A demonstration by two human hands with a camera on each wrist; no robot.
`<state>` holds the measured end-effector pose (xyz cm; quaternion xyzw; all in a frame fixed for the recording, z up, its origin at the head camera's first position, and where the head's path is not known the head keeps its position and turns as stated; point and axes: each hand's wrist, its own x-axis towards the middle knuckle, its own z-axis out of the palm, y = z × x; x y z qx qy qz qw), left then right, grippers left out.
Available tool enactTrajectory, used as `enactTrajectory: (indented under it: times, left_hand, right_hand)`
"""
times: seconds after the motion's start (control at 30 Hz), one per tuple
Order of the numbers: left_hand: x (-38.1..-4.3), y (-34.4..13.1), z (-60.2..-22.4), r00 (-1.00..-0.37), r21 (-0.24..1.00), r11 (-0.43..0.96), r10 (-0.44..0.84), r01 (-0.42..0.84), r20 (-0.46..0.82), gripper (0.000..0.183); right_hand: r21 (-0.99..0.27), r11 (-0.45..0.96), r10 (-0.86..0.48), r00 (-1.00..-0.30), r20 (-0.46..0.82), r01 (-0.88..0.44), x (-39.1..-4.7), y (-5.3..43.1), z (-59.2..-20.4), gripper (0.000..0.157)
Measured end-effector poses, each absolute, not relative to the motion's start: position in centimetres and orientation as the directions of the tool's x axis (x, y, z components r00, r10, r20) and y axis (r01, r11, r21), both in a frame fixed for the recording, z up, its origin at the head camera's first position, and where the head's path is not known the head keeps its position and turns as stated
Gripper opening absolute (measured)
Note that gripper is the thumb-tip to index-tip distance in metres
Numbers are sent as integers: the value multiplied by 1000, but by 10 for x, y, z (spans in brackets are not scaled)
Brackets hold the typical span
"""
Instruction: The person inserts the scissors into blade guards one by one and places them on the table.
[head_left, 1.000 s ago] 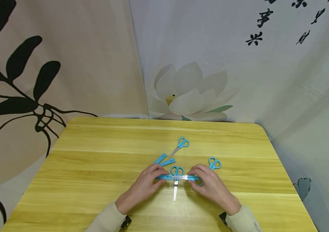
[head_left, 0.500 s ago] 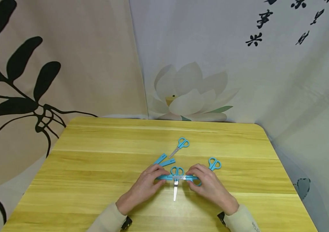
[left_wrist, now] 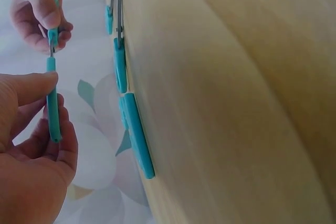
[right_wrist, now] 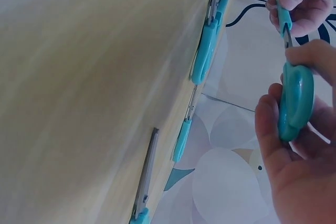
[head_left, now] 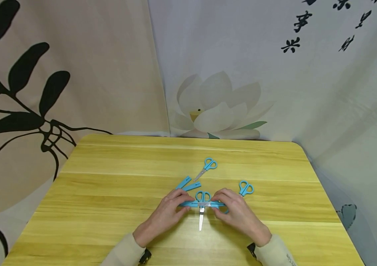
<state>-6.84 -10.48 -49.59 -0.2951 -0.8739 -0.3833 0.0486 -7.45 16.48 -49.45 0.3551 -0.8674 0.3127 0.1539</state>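
My left hand (head_left: 166, 208) pinches a blue scissors cover (left_wrist: 52, 98) between thumb and fingers. From the right, my right hand (head_left: 238, 212) grips a pair of blue-handled scissors (right_wrist: 298, 98) by the handles. Their blades point left and sit partly inside the cover, with a short stretch of metal showing between the two blue parts. Both wrist views show the joined pair held above the tabletop. Below it in the head view, another pair of scissors (head_left: 201, 220) lies bare, blades toward me.
Two loose blue covers (head_left: 193, 186) lie just beyond my left hand. Farther back rest bare scissors (head_left: 210, 163), and a third pair (head_left: 245, 188) lies beyond my right hand, its blades partly hidden. The wooden table (head_left: 108, 166) meets a printed curtain (head_left: 108, 66) behind.
My right hand has moved left with its scissors, so less blade shows between handles and cover. My left hand and the scissors on the table have stayed put.
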Motion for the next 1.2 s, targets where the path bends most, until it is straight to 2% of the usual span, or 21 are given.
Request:
enactTrajectory:
  times: [1.2]
  left_hand:
    - [-68, -100, -496, -832, 650, 543, 476, 532, 285, 24]
  right_hand:
    - [-428, 570, -530, -712, 460, -702, -74, 152, -492, 28]
